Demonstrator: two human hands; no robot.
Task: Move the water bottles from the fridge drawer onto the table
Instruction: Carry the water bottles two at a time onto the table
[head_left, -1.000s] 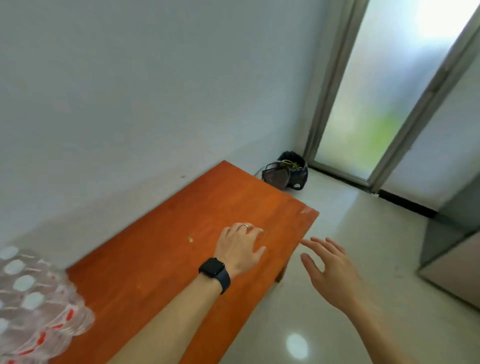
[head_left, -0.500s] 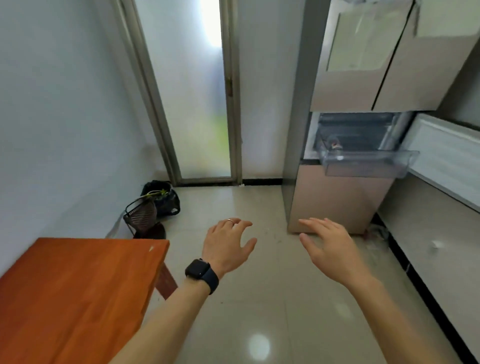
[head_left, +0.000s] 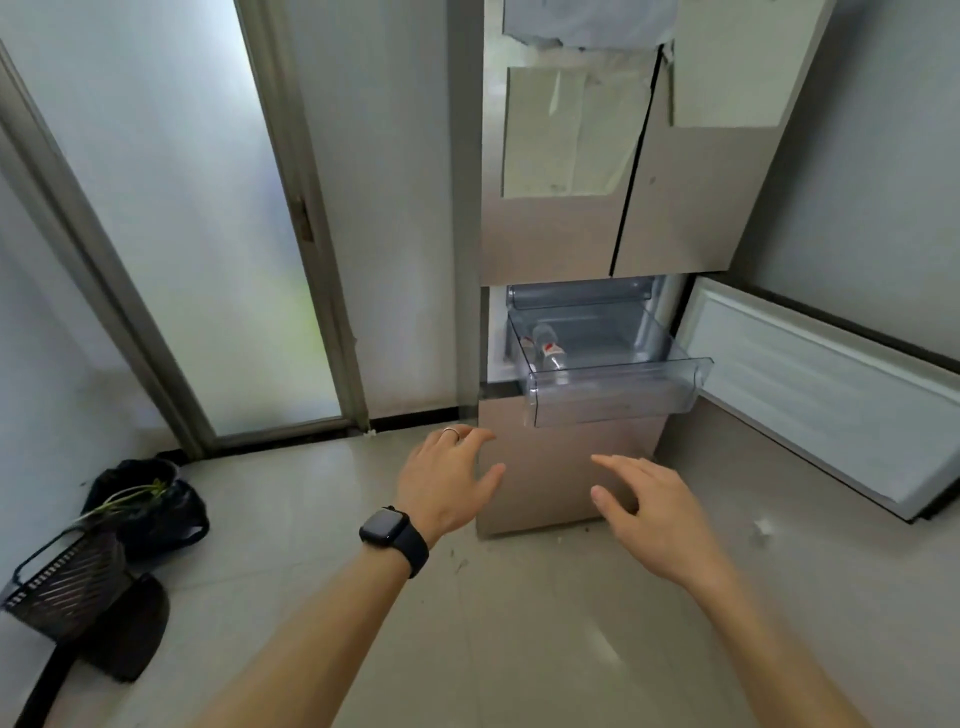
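A clear plastic fridge drawer (head_left: 613, 397) juts out of the beige fridge (head_left: 566, 234) ahead of me. Inside it, at the left, lies a water bottle (head_left: 549, 351) with a red-and-white label; a second one shows partly beside it. My left hand (head_left: 447, 480), with a ring and a black watch on the wrist, is held out in the air below the drawer, fingers spread and holding nothing. My right hand (head_left: 649, 506) is also stretched forward, relaxed and holding nothing. Both hands are well short of the drawer. The table is out of view.
The fridge's lower door (head_left: 826, 395) stands swung open to the right. A frosted glass door (head_left: 208, 234) is at the left. A black bag (head_left: 150, 504) and a dark wire basket (head_left: 67, 587) sit on the tiled floor at the lower left.
My view has swung right, from the orange table to the fridge. The table has left the view and the drawer is now closer. Both hands stayed outstretched and holding nothing.
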